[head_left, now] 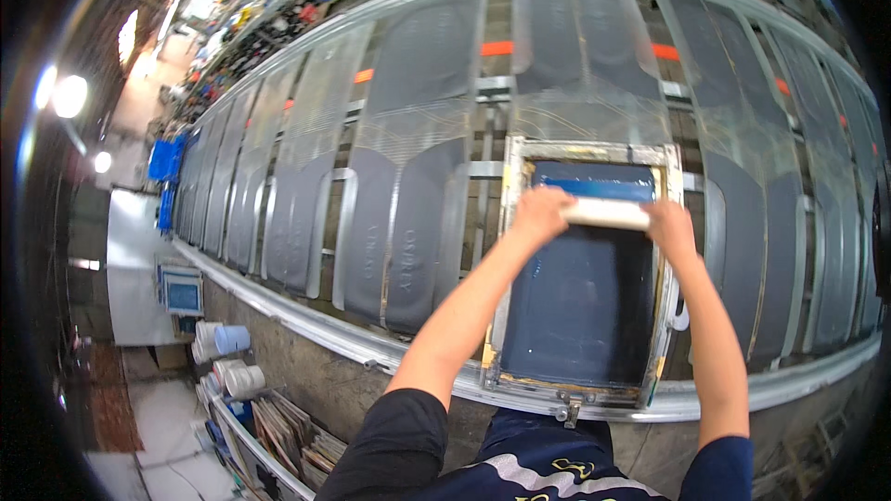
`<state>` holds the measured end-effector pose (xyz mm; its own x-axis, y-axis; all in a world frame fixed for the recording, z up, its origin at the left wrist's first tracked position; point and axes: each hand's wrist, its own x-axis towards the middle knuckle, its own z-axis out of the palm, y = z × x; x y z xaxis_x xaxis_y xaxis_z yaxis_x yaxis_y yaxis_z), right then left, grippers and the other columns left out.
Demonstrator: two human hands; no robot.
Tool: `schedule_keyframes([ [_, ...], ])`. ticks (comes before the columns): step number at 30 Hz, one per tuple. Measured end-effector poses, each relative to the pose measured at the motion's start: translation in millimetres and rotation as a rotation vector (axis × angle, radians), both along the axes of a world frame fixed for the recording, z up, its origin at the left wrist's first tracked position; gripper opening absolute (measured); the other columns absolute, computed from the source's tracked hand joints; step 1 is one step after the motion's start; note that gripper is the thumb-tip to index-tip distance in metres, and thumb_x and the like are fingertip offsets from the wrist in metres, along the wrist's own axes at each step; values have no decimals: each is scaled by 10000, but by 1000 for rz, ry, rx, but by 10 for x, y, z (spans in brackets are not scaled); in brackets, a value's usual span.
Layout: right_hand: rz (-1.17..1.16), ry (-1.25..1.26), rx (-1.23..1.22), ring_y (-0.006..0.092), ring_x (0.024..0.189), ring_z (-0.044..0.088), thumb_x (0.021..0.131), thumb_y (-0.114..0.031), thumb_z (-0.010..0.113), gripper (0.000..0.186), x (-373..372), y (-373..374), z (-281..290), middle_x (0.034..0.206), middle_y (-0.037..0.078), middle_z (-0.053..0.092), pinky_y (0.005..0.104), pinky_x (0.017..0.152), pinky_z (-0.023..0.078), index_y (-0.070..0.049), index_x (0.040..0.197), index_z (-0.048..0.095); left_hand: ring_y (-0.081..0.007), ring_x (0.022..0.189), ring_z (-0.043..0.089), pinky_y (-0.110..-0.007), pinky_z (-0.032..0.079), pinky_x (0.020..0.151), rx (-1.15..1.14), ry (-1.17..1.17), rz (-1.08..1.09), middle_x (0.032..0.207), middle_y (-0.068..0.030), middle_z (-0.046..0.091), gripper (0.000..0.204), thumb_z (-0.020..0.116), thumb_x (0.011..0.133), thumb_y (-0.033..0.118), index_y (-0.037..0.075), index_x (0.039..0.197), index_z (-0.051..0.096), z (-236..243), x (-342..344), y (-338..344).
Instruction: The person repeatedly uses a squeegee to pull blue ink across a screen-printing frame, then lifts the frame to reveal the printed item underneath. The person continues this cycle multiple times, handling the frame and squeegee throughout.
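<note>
A squeegee with a pale handle (608, 213) lies crosswise over a framed printing screen (513, 250). My left hand (542, 211) is wrapped round its left end, and my right hand (670, 227) grips the right end. Beyond the handle, a glossy blue strip of what looks like ink (594, 184) lies near the screen's far edge. The dark mesh (580, 306) stretches from the squeegee toward me. Under the screen is one of the flat pallets, and a metal clamp (570, 408) sits at the frame's near edge.
Long rows of pallets bearing dark grey cut fabric pieces (390, 223) run left and right along a metal rail (306, 320). White buckets (243, 380), a blue bucket (232, 340) and a rack of stored frames (288, 436) stand at the lower left. A blue machine (167, 160) is farther left.
</note>
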<state>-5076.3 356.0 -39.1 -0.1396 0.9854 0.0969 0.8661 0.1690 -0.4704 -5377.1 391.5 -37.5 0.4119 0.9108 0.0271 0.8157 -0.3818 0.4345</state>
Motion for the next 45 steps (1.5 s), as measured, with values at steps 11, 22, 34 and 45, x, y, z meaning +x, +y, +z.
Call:
schedule_keyframes([
  [11,106,147,-9,285,971,657,617,47,746,384,-417,-2671,319,1000,75,713,404,847,552,-81,979,753,-192,1098,675,-383,513,861,-66,3,0,1163,7,746,519,741,688,38,230,1170,752,296,-424,-2820],
  [22,140,43,13,330,1059,641,778,-18,701,360,-101,-830,373,1089,116,676,432,923,532,-91,1131,708,-280,1015,711,-408,574,893,85,-65,5,1126,-74,755,373,748,740,93,155,1107,773,408,-256,-1091],
  [34,43,115,13,343,1030,677,701,-69,779,314,44,330,116,1036,146,733,435,936,537,-83,1014,784,-284,963,703,-396,556,863,-75,-33,77,1009,-54,752,338,785,713,145,208,1044,802,237,-28,232],
  [45,60,145,-87,287,994,674,611,71,761,442,-248,-2524,450,1048,77,714,384,852,572,-61,1032,732,-220,1050,713,-353,536,818,-81,0,5,1114,6,770,493,773,642,-33,218,1066,793,350,-307,-2578],
])
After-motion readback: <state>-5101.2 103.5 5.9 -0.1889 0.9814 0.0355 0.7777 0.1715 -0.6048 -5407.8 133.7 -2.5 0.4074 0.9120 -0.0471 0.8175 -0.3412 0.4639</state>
